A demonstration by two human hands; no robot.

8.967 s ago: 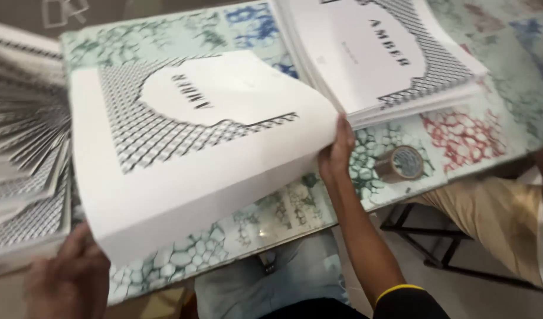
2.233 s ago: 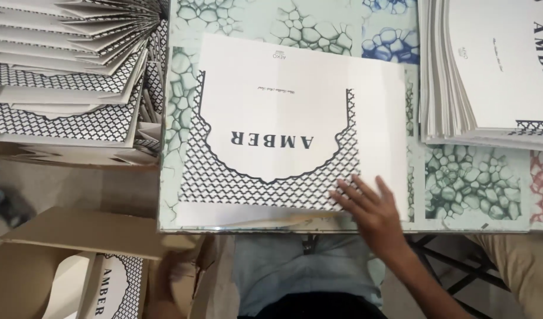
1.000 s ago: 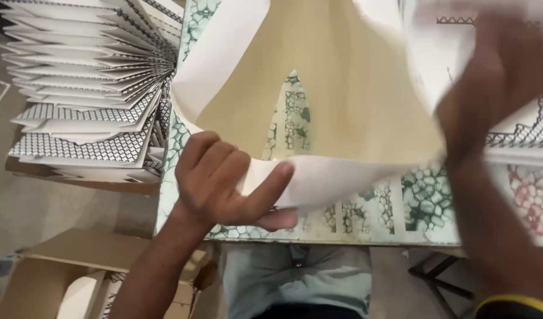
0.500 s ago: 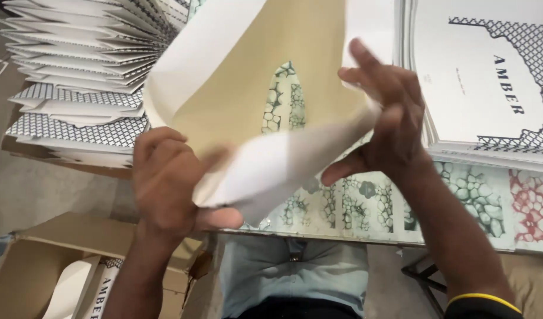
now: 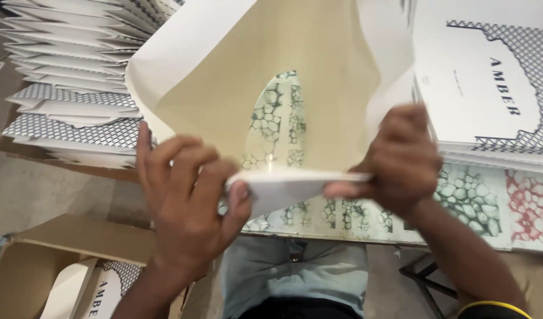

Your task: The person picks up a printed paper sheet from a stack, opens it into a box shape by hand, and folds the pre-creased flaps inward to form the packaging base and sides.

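Over table [image 5: 472,201], sheet [image 5: 271,88] now wider open.

The scene is being lit evenly by soft, bright light from above. Slight motion blur is being shown on the left hand [image 5: 186,207] and right hand [image 5: 404,159]. The white sheets [image 5: 490,77] at the upper right are being nearly washed out. Only faint shadows are being cast under the curled card [image 5: 271,88].

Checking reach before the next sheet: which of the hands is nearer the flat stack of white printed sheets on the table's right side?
Right. The right hand pinches the folded cream-lined paper sheet just beside the flat stack of white printed sheets; the left hand grips the fold's far end.
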